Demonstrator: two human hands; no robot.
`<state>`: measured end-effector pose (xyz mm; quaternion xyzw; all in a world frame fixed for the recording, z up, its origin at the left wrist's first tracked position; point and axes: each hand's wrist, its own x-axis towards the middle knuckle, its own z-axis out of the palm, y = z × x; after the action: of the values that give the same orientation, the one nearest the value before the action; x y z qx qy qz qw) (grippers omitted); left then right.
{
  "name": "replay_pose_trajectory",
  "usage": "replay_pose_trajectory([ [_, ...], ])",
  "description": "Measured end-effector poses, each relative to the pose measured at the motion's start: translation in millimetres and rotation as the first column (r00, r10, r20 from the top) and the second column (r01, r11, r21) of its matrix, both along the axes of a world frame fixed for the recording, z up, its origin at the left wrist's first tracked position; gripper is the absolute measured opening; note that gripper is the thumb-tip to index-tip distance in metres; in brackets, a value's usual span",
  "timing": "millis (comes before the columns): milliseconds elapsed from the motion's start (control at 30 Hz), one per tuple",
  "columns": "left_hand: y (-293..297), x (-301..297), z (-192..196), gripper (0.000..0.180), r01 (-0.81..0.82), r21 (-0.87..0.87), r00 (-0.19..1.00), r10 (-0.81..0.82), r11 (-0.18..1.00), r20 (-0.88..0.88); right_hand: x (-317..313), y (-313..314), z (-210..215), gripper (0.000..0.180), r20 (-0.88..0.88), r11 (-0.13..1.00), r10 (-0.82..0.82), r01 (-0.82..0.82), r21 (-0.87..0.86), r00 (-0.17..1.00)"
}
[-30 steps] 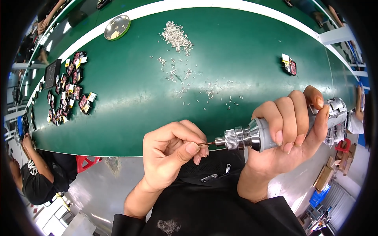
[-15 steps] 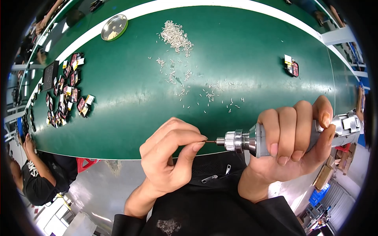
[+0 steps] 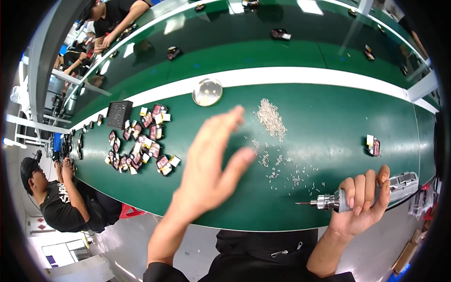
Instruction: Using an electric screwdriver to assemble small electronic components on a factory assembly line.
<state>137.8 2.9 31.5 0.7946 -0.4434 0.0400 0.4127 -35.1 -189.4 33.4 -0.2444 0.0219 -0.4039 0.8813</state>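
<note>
My right hand (image 3: 359, 202) is wrapped around a grey handheld electric screwdriver (image 3: 401, 184). Its knurled silver collar and thin coppery bit (image 3: 303, 203) point left above the table's near part. Stretched out over the middle of the table, my left hand (image 3: 206, 160) is slightly blurred, with its thumb apart from the fingers and nothing visible in it. Just right of those fingertips lies a heap of tiny silvery pins (image 3: 271, 118). More loose pins (image 3: 296, 178) are scattered from the heap toward the screwdriver's bit.
Left on the green table (image 3: 225, 214) is a cluster of small black parts (image 3: 152, 148) with labels, beside a black tray (image 3: 119, 114). A round shallow dish (image 3: 206, 92) stands near the white back rail. One labelled part (image 3: 373, 146) lies right. Co-workers sit left and far left.
My left hand has let go of the screwdriver's bit, opened and moved forward over the table. My right hand still holds the screwdriver. The view has tilted up and shifted left.
</note>
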Motion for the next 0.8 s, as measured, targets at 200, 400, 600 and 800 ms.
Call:
replay_pose_trajectory([
  [200, 50.6, 216.8, -22.8, 0.054, -0.681, 0.293, 0.731, 0.601, 0.670, 0.324, 0.3, 3.4, -4.3, 0.009, -0.063, 0.997, -0.018, 0.023, 0.080, 0.998],
  [400, 31.5, 281.7, -44.0, 0.052, -0.785, 0.415, 0.618, 0.630, 0.460, 0.470, -3.0, 4.6, -4.1, 0.008, -0.135, 0.995, -0.050, 0.061, 0.074, 0.990],
  [600, 68.3, 276.1, -24.8, 0.039, -0.624, 0.399, 0.772, 0.452, 0.672, 0.447, -16.6, 6.8, -2.2, 0.008, -0.152, 0.996, -0.014, 0.028, 0.087, 0.988],
  [800, 69.6, 129.7, -1.5, 0.042, -0.300, 0.247, 0.953, 0.277, 0.921, 0.124, -29.5, 10.0, -3.9, 0.008, -0.181, 0.995, 0.016, 0.003, 0.102, 0.983],
])
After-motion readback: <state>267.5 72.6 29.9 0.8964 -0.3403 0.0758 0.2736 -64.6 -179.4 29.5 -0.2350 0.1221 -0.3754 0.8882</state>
